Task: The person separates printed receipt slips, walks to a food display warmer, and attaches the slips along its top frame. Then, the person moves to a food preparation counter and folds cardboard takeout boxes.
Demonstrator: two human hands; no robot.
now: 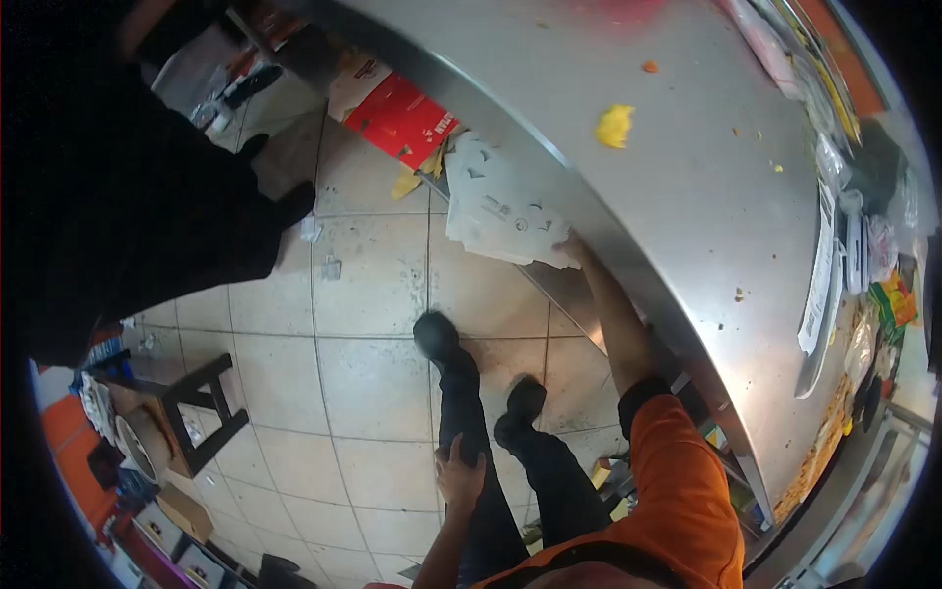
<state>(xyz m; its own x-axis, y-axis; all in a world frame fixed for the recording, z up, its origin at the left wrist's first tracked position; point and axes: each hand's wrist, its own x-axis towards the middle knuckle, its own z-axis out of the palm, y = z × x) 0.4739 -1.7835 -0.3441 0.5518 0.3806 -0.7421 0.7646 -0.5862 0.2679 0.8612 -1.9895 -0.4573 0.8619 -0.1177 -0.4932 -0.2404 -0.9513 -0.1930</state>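
Observation:
My right hand (pixel 572 251) reaches under the edge of the steel table (pixel 687 226), its fingers closed on the corner of a stack of flat white cardboard (pixel 500 201). The stack has dark printing and small cut-outs and lies on the lower shelf, next to a red printed box (pixel 402 118). Its far side is hidden by the tabletop. My left hand (pixel 461 475) rests on my left thigh with its fingers apart and holds nothing.
A yellow scrap (pixel 614 127) and crumbs lie on the tabletop. Bags and utensils line its right edge. A person in dark clothing (pixel 177 216) stands at the left. A stool (pixel 201 407) is on the tiled floor (pixel 373 383), where litter lies.

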